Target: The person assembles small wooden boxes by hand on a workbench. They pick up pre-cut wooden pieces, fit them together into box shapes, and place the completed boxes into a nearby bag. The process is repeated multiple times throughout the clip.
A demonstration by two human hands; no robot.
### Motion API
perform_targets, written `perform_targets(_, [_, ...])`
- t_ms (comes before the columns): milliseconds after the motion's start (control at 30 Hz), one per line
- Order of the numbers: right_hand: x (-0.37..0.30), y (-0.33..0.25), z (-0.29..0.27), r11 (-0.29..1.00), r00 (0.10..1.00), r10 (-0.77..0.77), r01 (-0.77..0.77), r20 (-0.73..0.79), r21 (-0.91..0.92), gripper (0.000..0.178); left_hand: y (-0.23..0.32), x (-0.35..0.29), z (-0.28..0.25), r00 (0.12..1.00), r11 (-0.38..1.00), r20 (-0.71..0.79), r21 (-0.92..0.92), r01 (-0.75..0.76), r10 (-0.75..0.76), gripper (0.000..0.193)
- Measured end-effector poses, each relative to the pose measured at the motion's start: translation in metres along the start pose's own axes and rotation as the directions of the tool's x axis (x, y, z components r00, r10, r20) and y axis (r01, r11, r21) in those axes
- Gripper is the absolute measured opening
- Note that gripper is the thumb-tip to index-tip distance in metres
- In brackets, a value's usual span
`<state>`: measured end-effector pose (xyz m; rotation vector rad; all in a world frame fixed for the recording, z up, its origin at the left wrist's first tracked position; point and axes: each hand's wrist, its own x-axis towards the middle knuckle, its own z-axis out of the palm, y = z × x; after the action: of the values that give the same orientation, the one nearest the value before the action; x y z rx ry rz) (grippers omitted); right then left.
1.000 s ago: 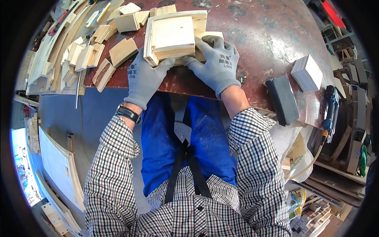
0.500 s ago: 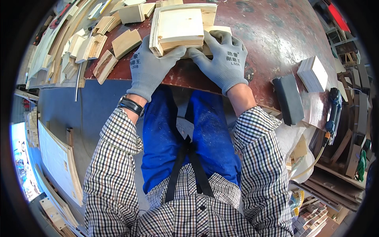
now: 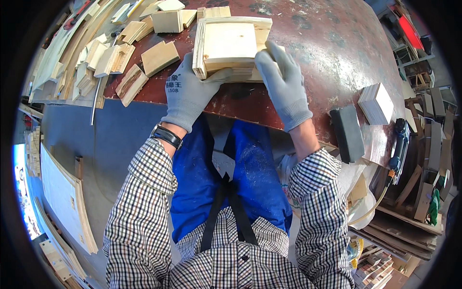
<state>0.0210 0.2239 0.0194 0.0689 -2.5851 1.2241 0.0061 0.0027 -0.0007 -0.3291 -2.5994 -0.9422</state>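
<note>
Near the front edge of the dark red table [image 3: 332, 53] sits a stack of pale plywood pieces [image 3: 230, 41], with a flat board standing along its left side and another behind. My left hand [image 3: 192, 91], in a grey glove, is closed around the stack's lower left corner, its thumb along the front. On the right, my right hand [image 3: 284, 79], gloved the same way, has its fingers bent at the right end of the stack, beside a plywood piece partly hidden behind them. What its fingertips grip is hidden.
Several loose plywood blocks [image 3: 160, 58] lie to the left. At right stand a dark grey block [image 3: 347, 134], a small plywood stack [image 3: 376, 104] and an air tool [image 3: 399, 144] with a yellowish hose. A metal rod [image 3: 95, 103] juts over the table's left edge.
My right hand has turned and lifted slightly, its fingers now bent at the stack's right end. The left hand still holds the left corner. The whole view has shifted a little.
</note>
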Motion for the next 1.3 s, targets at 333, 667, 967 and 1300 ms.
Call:
perform_targets(333, [0.027, -0.06, -0.009, 0.96, 0.967, 0.211, -0.177, 0.145, -0.218, 0.072, -0.004, -0.001, 0.002, 0.999, 0.999, 0.0, -0.04, -0.034, 0.034, 0.063])
perform_targets(667, [0.037, -0.07, -0.007, 0.967, 0.958, 0.248, -0.254, 0.141, 0.026, 0.071, -0.01, -0.001, 0.007, 1.0, 0.997, 0.004, -0.072, -0.028, 0.029, 0.066])
perform_targets(967, [0.037, -0.062, -0.021, 0.809, 0.897, 0.378, -0.44, 0.228, 0.39, 0.069, 0.001, 0.002, -0.001, 1.0, 0.999, -0.001, -0.039, -0.021, 0.021, 0.065])
perform_targets(1300, [0.046, -0.009, -0.134, 0.854, 0.89, 0.455, -0.435, -0.004, 0.284, 0.05, 0.003, 0.0, -0.002, 0.998, 0.996, 0.024, -0.074, 0.054, -0.053, 0.082])
